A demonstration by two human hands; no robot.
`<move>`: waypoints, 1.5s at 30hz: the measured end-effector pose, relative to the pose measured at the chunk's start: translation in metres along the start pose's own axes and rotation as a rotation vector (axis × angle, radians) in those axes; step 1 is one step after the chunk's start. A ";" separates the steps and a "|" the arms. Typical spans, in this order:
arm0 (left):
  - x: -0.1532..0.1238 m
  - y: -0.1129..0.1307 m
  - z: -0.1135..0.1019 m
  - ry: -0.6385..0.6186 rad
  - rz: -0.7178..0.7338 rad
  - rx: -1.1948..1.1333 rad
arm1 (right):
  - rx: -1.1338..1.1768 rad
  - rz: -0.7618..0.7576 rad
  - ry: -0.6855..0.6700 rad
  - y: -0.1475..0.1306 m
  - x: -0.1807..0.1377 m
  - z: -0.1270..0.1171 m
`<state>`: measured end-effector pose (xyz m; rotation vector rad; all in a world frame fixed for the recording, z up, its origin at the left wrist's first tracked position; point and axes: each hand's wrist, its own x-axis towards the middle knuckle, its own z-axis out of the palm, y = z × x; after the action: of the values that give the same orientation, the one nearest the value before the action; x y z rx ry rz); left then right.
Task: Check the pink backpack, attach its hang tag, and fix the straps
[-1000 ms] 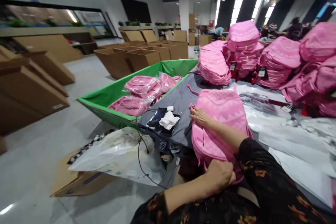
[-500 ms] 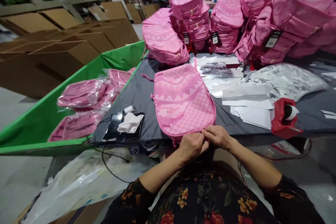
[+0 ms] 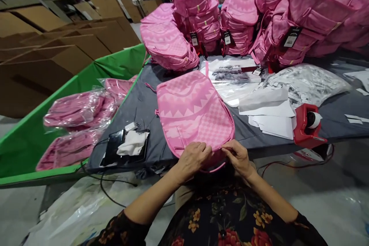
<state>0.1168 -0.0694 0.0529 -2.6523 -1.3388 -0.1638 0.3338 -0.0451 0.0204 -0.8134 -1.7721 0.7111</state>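
Note:
A pink backpack [image 3: 193, 111] with a zigzag pattern lies flat on the grey table [image 3: 144, 103], its near end hanging over the table's front edge. My left hand [image 3: 193, 159] rests on that near end with fingers curled onto the fabric. My right hand [image 3: 238, 155] pinches the same edge a little to the right. The two hands are a short way apart.
Stacks of pink backpacks [image 3: 230, 11] fill the table's back. White paper sheets [image 3: 271, 117] and a red tape dispenser [image 3: 308, 125] lie to the right, a black tablet with a white cloth [image 3: 127, 148] to the left. A green bin [image 3: 43, 138] holds bagged backpacks. Cardboard boxes [image 3: 57, 46] stand behind.
My view has swung from the left to straight over the backpack. My right hand came back from the bag's far side to its near edge. The hands have since spread slightly apart.

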 end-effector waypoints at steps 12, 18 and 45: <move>-0.025 0.020 -0.010 0.229 0.150 0.015 | -0.152 0.209 0.381 0.049 0.022 -0.035; -0.025 0.020 -0.002 0.266 0.220 -0.038 | -0.169 0.047 0.279 0.100 0.151 -0.008; 0.080 0.027 -0.012 -0.111 -0.406 -0.759 | -0.424 0.137 -0.267 0.095 -0.007 0.001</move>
<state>0.1863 -0.0244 0.0754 -2.9178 -2.1988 -0.7119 0.3534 0.0057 -0.0575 -1.1764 -2.1646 0.5564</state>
